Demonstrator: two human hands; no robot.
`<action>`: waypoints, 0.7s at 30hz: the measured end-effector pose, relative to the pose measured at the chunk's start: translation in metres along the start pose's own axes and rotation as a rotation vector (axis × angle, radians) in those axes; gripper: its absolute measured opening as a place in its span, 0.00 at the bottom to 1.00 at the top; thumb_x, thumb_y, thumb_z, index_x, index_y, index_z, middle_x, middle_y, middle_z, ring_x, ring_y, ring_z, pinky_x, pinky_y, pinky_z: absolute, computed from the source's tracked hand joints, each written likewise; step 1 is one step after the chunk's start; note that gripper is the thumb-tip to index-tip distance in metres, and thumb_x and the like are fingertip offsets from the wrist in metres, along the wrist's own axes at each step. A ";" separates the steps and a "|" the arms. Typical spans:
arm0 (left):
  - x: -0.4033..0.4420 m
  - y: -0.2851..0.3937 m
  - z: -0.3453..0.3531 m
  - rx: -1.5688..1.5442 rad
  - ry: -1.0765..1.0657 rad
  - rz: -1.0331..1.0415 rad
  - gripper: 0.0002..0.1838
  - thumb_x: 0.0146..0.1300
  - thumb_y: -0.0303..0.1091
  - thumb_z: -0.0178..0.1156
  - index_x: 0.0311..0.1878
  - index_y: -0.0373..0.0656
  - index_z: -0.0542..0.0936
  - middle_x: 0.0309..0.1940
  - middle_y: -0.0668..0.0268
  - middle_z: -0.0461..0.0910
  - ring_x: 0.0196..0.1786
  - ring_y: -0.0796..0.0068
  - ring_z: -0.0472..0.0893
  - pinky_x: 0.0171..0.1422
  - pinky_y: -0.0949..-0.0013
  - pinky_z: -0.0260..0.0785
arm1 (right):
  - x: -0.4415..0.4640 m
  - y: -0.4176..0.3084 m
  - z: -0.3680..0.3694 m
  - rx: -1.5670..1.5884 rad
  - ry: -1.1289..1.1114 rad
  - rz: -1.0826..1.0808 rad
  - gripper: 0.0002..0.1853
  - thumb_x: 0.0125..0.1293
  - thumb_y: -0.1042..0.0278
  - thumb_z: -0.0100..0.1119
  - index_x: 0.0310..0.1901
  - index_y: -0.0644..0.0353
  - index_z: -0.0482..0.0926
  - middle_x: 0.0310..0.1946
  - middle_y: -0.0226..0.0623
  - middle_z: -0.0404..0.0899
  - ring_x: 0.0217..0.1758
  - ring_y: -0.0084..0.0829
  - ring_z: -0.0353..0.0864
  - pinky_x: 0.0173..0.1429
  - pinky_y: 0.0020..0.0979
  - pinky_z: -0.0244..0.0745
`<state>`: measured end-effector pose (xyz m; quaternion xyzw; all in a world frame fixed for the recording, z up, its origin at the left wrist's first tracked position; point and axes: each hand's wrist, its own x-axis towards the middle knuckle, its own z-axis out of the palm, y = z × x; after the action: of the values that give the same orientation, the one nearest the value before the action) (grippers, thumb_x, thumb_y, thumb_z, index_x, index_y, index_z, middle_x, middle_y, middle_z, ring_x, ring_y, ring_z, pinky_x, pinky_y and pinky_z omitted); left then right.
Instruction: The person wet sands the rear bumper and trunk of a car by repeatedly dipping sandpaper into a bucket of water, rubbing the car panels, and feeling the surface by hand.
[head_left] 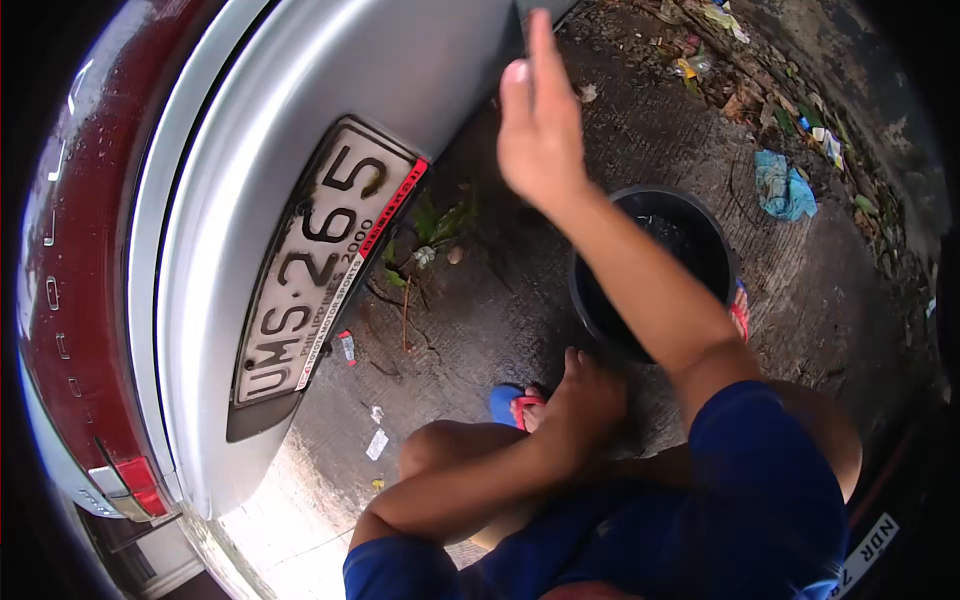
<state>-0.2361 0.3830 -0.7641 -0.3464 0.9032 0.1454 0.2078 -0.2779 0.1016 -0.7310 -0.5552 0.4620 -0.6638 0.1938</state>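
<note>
My right hand [545,145] is raised beside the lower edge of a silver car bumper [400,70]. Its fingers are stretched out, seen mostly edge-on, and I see nothing held in them. Below and left of it, the licence plate [310,270] is mounted in the bumper's recess. My left hand [590,395] hangs low in front of my knees, close to the near side of a dark bucket [722,235]. Blur and the angle hide most of its fingers. Some water glints inside the bucket, partly covered by my right forearm.
Wet concrete [480,290] lies under the car, with weeds [435,220] near the plate. A crumpled turquoise wrapper [785,187] and leaf litter line the wall at right. A blue slipper [507,403] is on my foot. Another plate [868,550] shows at the lower right.
</note>
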 end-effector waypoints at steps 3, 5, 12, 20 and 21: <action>0.000 0.012 -0.013 -0.240 -0.242 0.058 0.27 0.65 0.51 0.64 0.57 0.38 0.85 0.51 0.51 0.87 0.63 0.49 0.83 0.71 0.44 0.70 | -0.107 -0.040 0.076 0.191 -0.113 -0.019 0.41 0.87 0.50 0.38 0.84 0.76 0.39 0.86 0.71 0.35 0.90 0.66 0.35 0.91 0.53 0.34; -0.006 0.017 -0.018 -0.395 -0.358 0.049 0.25 0.65 0.48 0.63 0.55 0.36 0.86 0.52 0.50 0.88 0.64 0.48 0.83 0.73 0.43 0.67 | -0.074 -0.031 0.073 0.186 -0.037 0.043 0.43 0.87 0.47 0.35 0.84 0.76 0.37 0.86 0.71 0.31 0.90 0.67 0.32 0.91 0.56 0.31; -0.007 0.007 0.002 -0.370 -0.251 -0.026 0.21 0.65 0.42 0.63 0.52 0.34 0.88 0.52 0.52 0.89 0.64 0.50 0.83 0.77 0.40 0.64 | -0.101 -0.052 0.086 0.265 -0.090 0.109 0.42 0.88 0.48 0.27 0.83 0.76 0.29 0.84 0.73 0.19 0.89 0.68 0.22 0.89 0.62 0.29; 0.014 -0.001 0.006 -0.321 -0.286 0.000 0.21 0.65 0.42 0.63 0.52 0.35 0.88 0.52 0.51 0.89 0.63 0.50 0.84 0.76 0.41 0.64 | -0.088 -0.056 0.067 0.244 -0.209 0.102 0.43 0.87 0.46 0.31 0.85 0.71 0.29 0.86 0.67 0.21 0.90 0.68 0.24 0.88 0.67 0.29; 0.017 0.001 0.006 -0.323 -0.298 0.001 0.21 0.65 0.42 0.63 0.52 0.35 0.88 0.52 0.51 0.89 0.63 0.50 0.84 0.76 0.41 0.65 | -0.071 -0.050 0.064 0.243 -0.140 0.133 0.43 0.87 0.46 0.30 0.85 0.71 0.29 0.86 0.68 0.21 0.90 0.68 0.23 0.89 0.65 0.28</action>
<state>-0.2461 0.3765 -0.7777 -0.3495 0.8277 0.3378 0.2806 -0.1852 0.1555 -0.7318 -0.5407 0.3995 -0.6603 0.3348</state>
